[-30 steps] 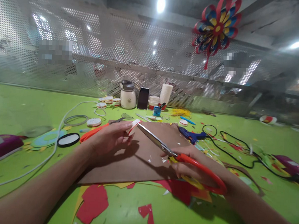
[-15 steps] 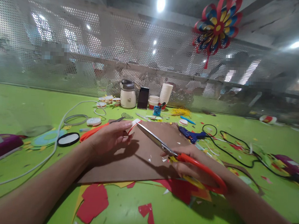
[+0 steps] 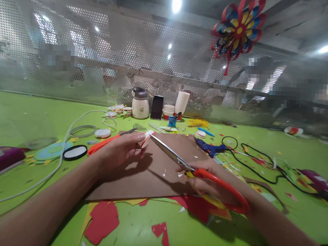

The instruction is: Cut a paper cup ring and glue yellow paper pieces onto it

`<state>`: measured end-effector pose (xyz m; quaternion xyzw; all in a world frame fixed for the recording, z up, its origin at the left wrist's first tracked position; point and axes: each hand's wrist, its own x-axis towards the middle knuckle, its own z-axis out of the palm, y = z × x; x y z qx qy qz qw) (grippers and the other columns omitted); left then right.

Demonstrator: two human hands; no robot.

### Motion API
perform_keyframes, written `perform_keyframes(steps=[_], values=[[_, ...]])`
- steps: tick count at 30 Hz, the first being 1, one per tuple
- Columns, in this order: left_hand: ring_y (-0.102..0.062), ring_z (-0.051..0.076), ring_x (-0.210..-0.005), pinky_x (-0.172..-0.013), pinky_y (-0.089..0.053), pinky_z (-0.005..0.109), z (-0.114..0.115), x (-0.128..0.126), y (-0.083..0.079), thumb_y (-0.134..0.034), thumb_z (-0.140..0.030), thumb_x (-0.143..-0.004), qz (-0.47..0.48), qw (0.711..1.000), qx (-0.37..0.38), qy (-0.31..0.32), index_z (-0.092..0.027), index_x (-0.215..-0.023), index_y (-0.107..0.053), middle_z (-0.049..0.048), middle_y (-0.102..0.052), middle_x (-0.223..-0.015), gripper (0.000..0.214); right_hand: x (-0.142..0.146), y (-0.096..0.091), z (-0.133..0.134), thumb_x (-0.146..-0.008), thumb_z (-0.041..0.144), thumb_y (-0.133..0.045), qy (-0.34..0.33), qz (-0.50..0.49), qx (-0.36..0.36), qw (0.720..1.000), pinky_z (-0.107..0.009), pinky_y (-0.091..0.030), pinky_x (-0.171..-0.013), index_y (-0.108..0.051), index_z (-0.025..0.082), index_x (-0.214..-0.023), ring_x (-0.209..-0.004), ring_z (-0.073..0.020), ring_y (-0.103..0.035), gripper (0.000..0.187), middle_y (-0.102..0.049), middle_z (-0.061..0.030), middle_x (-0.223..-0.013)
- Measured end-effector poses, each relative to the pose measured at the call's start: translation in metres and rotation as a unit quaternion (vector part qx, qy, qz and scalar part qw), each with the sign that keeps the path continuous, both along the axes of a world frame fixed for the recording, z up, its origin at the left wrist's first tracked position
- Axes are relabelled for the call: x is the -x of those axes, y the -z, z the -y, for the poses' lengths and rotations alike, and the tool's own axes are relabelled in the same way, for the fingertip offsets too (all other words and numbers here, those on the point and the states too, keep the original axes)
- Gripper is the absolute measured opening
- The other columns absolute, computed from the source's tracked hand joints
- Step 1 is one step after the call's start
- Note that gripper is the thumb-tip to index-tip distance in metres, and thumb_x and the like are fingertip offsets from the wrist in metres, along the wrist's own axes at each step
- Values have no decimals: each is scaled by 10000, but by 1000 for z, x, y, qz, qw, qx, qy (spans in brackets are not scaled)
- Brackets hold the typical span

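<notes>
My left hand (image 3: 127,145) pinches a small white paper piece with a red edge (image 3: 147,137), held above the brown board (image 3: 139,187). In my right hand (image 3: 205,175) are large scissors (image 3: 176,156) with red handles, their blades pointing up and left. The blade tips meet the edge of the white piece, and the blades look nearly closed. Tiny white paper scraps (image 3: 180,175) lie on the board below the scissors. Beside my left wrist rests another orange-handled tool (image 3: 103,145) with a dark blade, partly hidden by the hand.
Behind the board stand a white jug (image 3: 140,107), a phone (image 3: 157,107), stacked paper cups (image 3: 182,102) and a blue pot (image 3: 172,121). A blue glue gun (image 3: 210,147) with a black cord lies right. Red paper scraps (image 3: 102,222) lie in front; a white cable (image 3: 61,158) crosses the left side.
Almost nothing differs. Both hands, the scissors and the white paper piece keep practically the same place; the scissors' red handle has shifted very slightly.
</notes>
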<state>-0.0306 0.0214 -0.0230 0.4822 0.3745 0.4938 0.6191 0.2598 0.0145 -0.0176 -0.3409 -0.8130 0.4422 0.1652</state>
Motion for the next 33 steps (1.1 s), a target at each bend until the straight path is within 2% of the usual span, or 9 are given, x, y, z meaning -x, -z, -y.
perform_keyframes(steps=[5, 9, 18, 24, 27, 33], values=[[-547, 148, -674, -633, -494, 249, -1, 0, -1, -679, -295, -829, -11, 1000, 3, -1, -168, -829, -683, 37, -598, -747, 127, -2, 3, -1, -825, 191, -536, -10, 6, -39, 999, -239, -376, -527, -682, 132, -1213, -569, -107, -389, 419, -482, 25, -665], [-560, 150, -667, -624, -497, 249, -1, 0, -1, -675, -287, -834, -9, 1000, 11, -6, -174, -878, -687, 33, -603, -751, 122, -3, 4, -2, -825, 204, -530, -16, 5, -53, 998, -248, -381, -538, -686, 139, -1207, -577, -112, -396, 418, -474, 23, -671], [-575, 148, -701, -666, -499, 250, 0, 1, 2, -689, -301, -832, 8, 999, 42, -29, -169, -907, -700, 29, -619, -773, 152, 0, 1, 2, -823, 184, -522, -10, 11, -47, 999, -239, -352, -506, -672, 98, -1204, -520, -100, -371, 418, -447, 48, -582], [-532, 138, -673, -650, -481, 244, -2, 2, 2, -669, -314, -853, -7, 1000, 22, -1, -179, -845, -691, 11, -574, -742, 137, -2, 0, 0, -858, 218, -528, -24, 24, -95, 995, -236, -378, -523, -688, 121, -1187, -566, -111, -400, 379, -467, 25, -646], [-539, 154, -681, -682, -494, 272, -1, 0, 0, -654, -321, -863, -15, 1000, 15, 16, -179, -796, -683, 18, -572, -735, 159, -3, 0, -1, -863, 201, -530, -22, 32, -97, 994, -222, -380, -514, -686, 123, -1195, -558, -104, -395, 375, -463, 37, -628], [-647, 213, -871, -776, -537, 306, 4, -2, -4, -702, -258, -822, 4, 1000, 8, -15, -171, -920, -728, 95, -691, -956, 133, -2, -2, 2, -856, 158, -517, -14, 33, -83, 996, -208, -357, -483, -686, 125, -1194, -520, -90, -377, 380, -439, 54, -594]])
